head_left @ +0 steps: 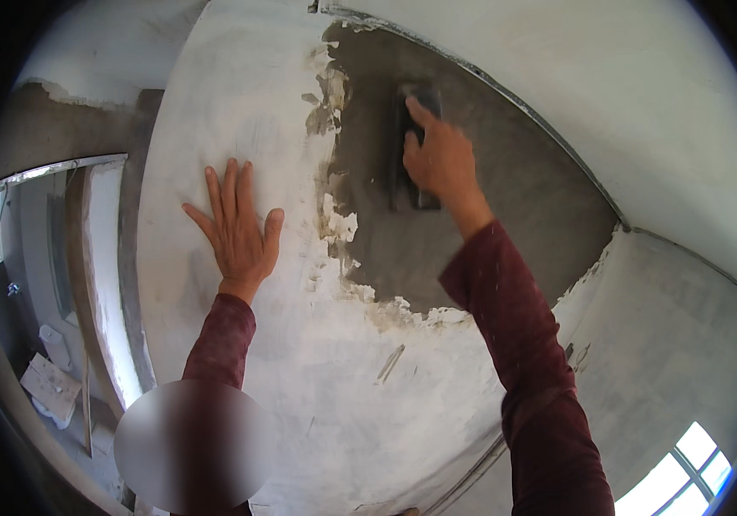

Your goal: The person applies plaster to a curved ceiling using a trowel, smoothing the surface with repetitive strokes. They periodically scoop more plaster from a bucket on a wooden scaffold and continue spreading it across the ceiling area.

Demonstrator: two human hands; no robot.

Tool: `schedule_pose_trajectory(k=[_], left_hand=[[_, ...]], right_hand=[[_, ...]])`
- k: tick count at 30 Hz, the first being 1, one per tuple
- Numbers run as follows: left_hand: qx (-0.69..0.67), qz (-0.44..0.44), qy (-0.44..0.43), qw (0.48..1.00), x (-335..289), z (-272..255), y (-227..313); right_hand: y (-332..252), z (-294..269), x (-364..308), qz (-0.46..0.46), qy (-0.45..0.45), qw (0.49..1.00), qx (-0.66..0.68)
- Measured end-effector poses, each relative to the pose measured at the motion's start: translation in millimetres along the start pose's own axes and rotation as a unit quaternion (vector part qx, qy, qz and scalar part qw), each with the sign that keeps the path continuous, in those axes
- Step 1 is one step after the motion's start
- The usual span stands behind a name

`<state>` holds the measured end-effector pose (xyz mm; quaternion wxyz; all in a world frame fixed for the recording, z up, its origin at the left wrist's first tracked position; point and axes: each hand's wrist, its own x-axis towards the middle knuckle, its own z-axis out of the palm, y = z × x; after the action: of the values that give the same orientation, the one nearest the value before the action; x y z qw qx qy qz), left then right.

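Note:
My right hand (446, 159) grips a dark plastering float (428, 198) and holds it against a patch of dark grey plaster (514, 181). The index finger points up along the float, whose outline is slightly smeared by motion. Spread flat, with its fingers apart, my left hand (244, 236) rests on the whitish wall (256, 86) to the left of the patch. Flaking, ragged white edges (340, 224) border the grey plaster on its left and lower sides. Both forearms wear dark red sleeves.
A metal strip (506, 90) runs along the patch's upper edge, below a white surface. On the left, a doorway (106, 275) opens onto a room with a white toilet (55, 347) and a loose board (50, 384). A bright window (687, 473) shows at lower right.

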<state>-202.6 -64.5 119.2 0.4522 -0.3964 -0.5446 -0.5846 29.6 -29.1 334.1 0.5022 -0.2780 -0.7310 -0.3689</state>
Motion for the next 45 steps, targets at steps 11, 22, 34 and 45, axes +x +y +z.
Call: schedule_pose_trajectory(k=[11,22,34,45], left_hand=[[-0.017,-0.005,0.011,1.000,4,-4,-5],[-0.038,-0.004,-0.001,0.999,-1,-3,1],[-0.021,-0.001,-0.009,1.000,0,-2,6],[0.029,0.005,0.008,1.000,2,-4,0]], right_hand=[[-13,-7,20,0.049,-0.008,0.999,0.001],[3,5,37,0.012,0.046,0.999,-0.024],[11,-1,45,-0.223,-0.011,0.974,0.024],[110,-30,-9,-0.057,0.071,0.988,-0.122]])
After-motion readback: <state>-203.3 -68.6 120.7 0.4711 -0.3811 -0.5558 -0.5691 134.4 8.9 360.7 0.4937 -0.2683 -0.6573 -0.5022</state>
